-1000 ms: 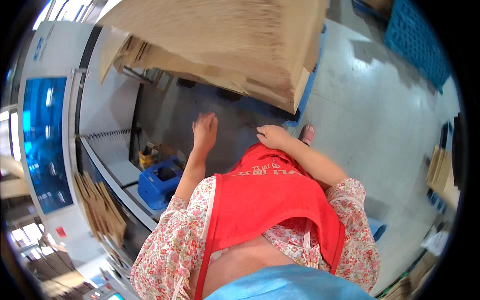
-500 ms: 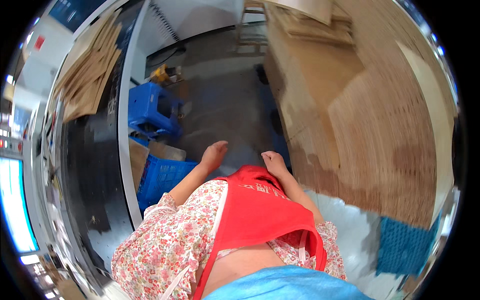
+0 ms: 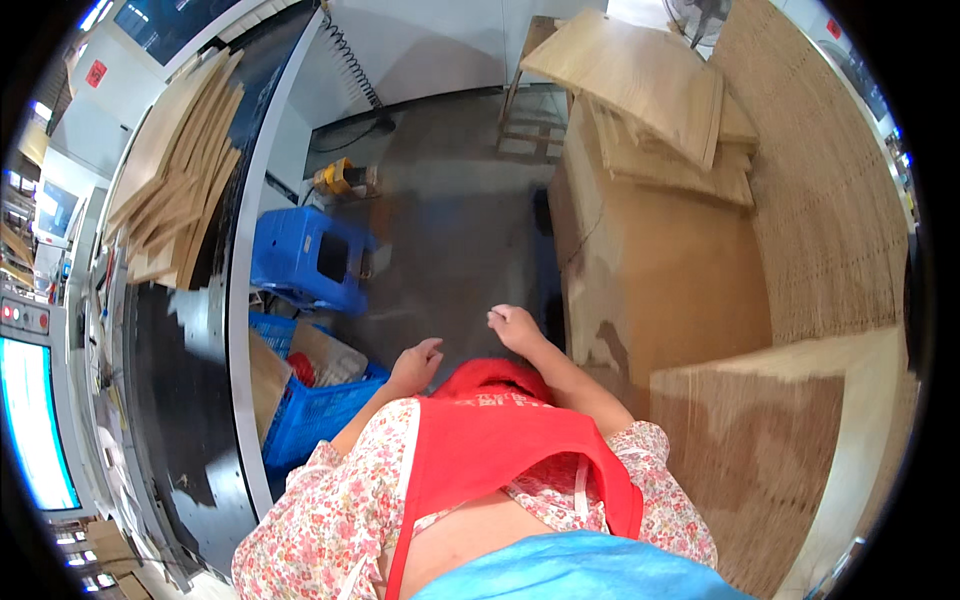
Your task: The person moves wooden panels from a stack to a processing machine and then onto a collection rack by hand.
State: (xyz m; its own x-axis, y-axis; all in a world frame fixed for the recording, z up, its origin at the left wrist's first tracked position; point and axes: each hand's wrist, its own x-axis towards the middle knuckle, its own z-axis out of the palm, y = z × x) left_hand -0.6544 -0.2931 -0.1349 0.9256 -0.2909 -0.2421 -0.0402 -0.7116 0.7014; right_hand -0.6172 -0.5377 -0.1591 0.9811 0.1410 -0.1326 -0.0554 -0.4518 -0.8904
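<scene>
My left hand (image 3: 414,368) hangs in front of my red apron (image 3: 510,440), its fingers loosely bent with a small gap between them and nothing in them. Beside it, a little farther off, my right hand (image 3: 514,328) is curled closed with nothing visible in it. Both hands are over the grey floor and touch nothing. Nearest to the left hand is a blue plastic crate (image 3: 325,408), which holds pale pieces and something red. The right hand is nearest to a tall stack of wooden boards (image 3: 610,290).
A blue stool (image 3: 305,255) and a yellow device (image 3: 340,178) stand on the floor at left. Several wood panels (image 3: 185,160) lie on the black machine bed (image 3: 185,370). Loose panels (image 3: 640,80) top the right stack. A wooden stool (image 3: 530,130) and a fan (image 3: 697,20) are beyond.
The view has shifted: the stool, crate and right-hand boards sit lower in the picture, and more shows at the far end. My hands have shifted left in the picture, still empty.
</scene>
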